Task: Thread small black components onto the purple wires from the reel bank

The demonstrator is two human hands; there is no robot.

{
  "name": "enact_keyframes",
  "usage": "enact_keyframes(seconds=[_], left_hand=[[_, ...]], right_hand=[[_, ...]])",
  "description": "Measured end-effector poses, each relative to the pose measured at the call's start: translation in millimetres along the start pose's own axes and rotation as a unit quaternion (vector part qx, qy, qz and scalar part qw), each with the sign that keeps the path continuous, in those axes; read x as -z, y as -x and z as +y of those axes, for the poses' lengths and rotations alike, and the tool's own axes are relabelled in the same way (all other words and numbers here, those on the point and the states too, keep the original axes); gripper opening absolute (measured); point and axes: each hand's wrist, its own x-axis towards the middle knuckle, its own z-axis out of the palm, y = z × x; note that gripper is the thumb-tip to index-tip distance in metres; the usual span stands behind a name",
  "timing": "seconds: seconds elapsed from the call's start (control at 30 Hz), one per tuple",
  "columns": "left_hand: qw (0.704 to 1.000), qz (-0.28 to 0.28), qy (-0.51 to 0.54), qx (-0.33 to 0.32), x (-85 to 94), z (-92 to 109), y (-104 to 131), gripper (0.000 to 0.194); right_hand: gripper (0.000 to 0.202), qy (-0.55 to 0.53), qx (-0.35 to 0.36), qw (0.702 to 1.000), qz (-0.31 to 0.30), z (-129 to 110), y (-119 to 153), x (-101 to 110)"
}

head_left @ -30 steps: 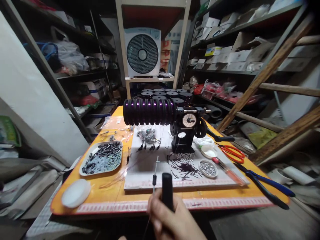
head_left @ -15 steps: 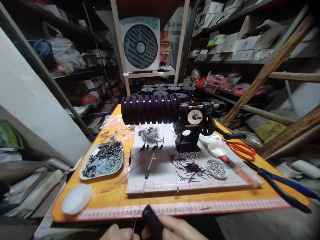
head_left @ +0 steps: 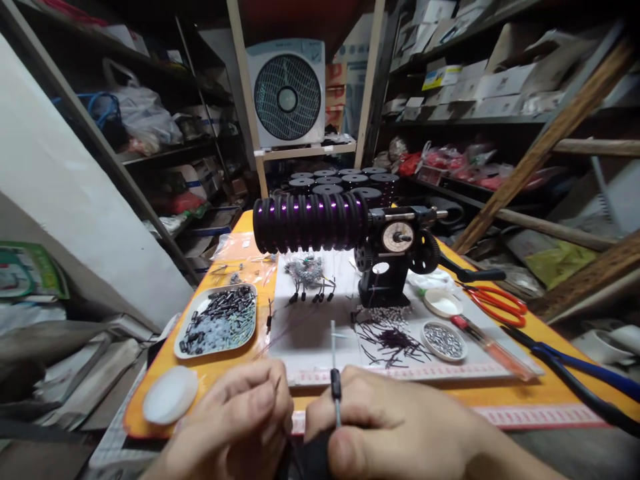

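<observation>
My right hand (head_left: 380, 423) is closed around a black cylinder (head_left: 316, 455), mostly hidden by the fingers and the frame's lower edge. A thin grey stem (head_left: 333, 347) with a short black sleeve (head_left: 335, 385) stands upright at its thumb and index finger; whether they pinch it I cannot tell. To its left, my left hand (head_left: 240, 407) is closed with thumb and forefinger pressed together. A thin dark strand (head_left: 278, 383) shows at these fingertips; the rest of its grip is hidden.
A winding machine (head_left: 385, 260) carries a row of black-and-purple spools (head_left: 310, 223). A tray of small black and clear parts (head_left: 181, 345) stands left, near a white lid (head_left: 170, 395). Right are a dish of metal beads (head_left: 444, 340), orange-handled scissors (head_left: 500, 303) and blue-handled pliers (head_left: 575, 363).
Both hands have risen from the bottom edge into view, over the table's front. The stem with its black sleeve has moved right, up against my right hand. The view has shifted slightly.
</observation>
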Motion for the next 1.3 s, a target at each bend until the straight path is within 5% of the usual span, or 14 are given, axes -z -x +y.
enact_keyframes(seconds=[0.03,0.1,0.17,0.23,0.43,0.6,0.8,1.07,1.2,1.3], left_hand=[[0.999,-0.024,-0.025,-0.003,1.3,11.8,-3.1,0.046],[0.967,-0.029,-0.252,-0.011,0.2,30.4,-6.5,0.030],[0.878,0.002,-0.476,-0.053,-3.4,37.4,-8.0,0.016],[0.805,0.039,-0.580,-0.120,-5.5,31.6,-9.0,0.011],[0.676,0.175,-0.610,-0.374,2.0,-11.0,-8.9,0.020],[0.595,0.191,-0.604,-0.494,8.8,-31.9,-5.3,0.026],[0.564,0.168,-0.587,-0.556,9.6,-40.7,-6.7,0.027],[0.574,0.133,-0.547,-0.594,3.6,-39.1,-13.6,0.026],[0.584,0.126,-0.595,-0.538,4.0,-34.2,-10.7,0.028],[0.541,0.106,-0.664,-0.504,4.2,-27.3,-5.5,0.032]], right_hand=[[0.054,0.097,-0.014,0.995,0.005,-7.3,0.5,6.9],[0.042,0.292,-0.077,0.953,0.037,-18.0,-0.1,14.3],[0.035,0.433,-0.140,0.888,0.064,-21.7,-2.5,13.7],[0.033,0.503,-0.169,0.844,0.081,-19.1,-6.0,7.9],[0.033,0.551,-0.164,0.806,0.140,-3.9,-13.1,-12.2],[0.033,0.513,-0.159,0.831,0.147,-1.5,-7.7,-21.7],[0.028,0.416,-0.182,0.876,0.164,-2.2,3.4,-27.7],[0.025,0.305,-0.153,0.924,0.175,-11.6,11.0,-24.8],[0.025,0.397,-0.160,0.884,0.189,-9.3,10.4,-23.7],[0.031,0.500,-0.133,0.832,0.202,-3.2,9.3,-25.5]])
